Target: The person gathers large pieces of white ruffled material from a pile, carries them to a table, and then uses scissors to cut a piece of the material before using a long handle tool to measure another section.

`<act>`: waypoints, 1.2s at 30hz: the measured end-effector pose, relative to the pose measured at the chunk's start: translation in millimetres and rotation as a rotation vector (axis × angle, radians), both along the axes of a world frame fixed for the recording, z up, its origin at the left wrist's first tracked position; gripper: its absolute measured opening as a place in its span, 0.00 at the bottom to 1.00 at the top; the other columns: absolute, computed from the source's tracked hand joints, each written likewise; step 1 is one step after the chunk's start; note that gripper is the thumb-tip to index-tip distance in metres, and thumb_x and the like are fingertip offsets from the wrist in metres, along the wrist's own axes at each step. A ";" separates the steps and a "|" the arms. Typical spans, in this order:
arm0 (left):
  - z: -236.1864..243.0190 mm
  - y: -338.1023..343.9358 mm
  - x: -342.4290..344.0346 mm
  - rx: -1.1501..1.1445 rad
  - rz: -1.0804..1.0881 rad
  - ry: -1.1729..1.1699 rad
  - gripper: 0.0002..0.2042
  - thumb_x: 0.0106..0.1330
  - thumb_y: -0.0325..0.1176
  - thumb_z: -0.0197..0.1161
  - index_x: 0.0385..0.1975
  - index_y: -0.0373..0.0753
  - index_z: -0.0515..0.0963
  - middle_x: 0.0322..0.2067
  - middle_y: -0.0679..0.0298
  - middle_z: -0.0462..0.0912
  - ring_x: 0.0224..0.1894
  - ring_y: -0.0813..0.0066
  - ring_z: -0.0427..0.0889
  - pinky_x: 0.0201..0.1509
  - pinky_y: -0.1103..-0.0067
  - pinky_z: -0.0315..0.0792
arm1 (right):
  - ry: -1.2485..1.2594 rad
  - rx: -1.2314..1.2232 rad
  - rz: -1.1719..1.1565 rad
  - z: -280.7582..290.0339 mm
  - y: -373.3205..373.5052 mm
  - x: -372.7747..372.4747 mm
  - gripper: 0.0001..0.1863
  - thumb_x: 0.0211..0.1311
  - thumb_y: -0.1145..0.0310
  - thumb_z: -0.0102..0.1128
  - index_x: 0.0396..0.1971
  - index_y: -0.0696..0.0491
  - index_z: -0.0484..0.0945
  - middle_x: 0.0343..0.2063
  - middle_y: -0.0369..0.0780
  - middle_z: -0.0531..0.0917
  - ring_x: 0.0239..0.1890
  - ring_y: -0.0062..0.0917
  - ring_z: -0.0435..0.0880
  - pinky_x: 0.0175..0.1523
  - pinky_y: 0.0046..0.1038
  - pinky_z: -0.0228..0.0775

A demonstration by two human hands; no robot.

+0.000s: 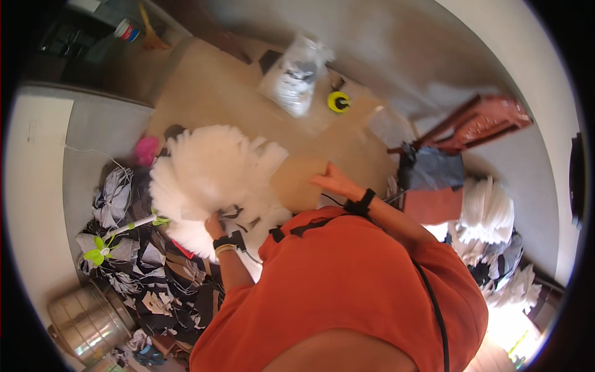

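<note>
A large fanned heap of thin white sheets (211, 161), perhaps cloth or foam, spreads out in front of me on the left. My left hand (214, 227) is at its near edge, touching the white layers; its fingers are mostly hidden there. Small dark pieces (232, 212) lie beside that hand on the heap. Over the brown floor, right of the heap, my right hand (336, 181) is held apart from it. Its fingers look spread, with nothing visible in them, though slightly blurred.
Dark and grey fabric scraps (164, 285) pile up at left, near a green-and-white fan (99, 251) and a metal pot (93, 319). A filled clear plastic bag (294, 80) and a yellow round object (338, 101) stand ahead. A red plastic chair (483, 124) and white bundles (486, 211) are right.
</note>
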State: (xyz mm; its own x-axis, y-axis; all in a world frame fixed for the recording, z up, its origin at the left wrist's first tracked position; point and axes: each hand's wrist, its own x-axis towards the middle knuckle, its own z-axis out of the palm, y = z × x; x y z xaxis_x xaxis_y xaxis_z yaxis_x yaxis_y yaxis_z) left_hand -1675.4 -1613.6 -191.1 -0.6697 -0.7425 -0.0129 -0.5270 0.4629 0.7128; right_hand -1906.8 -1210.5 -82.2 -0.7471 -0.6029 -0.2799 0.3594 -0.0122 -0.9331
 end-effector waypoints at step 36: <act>145.6 -447.1 -477.4 0.696 0.490 0.495 0.19 0.55 0.23 0.56 0.48 0.37 0.67 0.41 0.64 0.77 0.31 0.82 0.72 0.26 0.86 0.65 | 0.499 0.181 0.675 84.1 -657.6 -472.2 0.15 0.52 0.69 0.55 0.34 0.65 0.74 0.27 0.37 0.77 0.31 0.21 0.72 0.38 0.26 0.67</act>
State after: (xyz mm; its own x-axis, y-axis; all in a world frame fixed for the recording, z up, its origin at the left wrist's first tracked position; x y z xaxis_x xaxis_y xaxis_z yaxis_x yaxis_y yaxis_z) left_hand -2152.8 -2060.7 -45.5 -0.3373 -0.8724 -0.3537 -0.1175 -0.3338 0.9353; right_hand -2379.1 -1868.1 1.9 -0.3056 -0.9405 -0.1485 -0.2174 0.2208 -0.9508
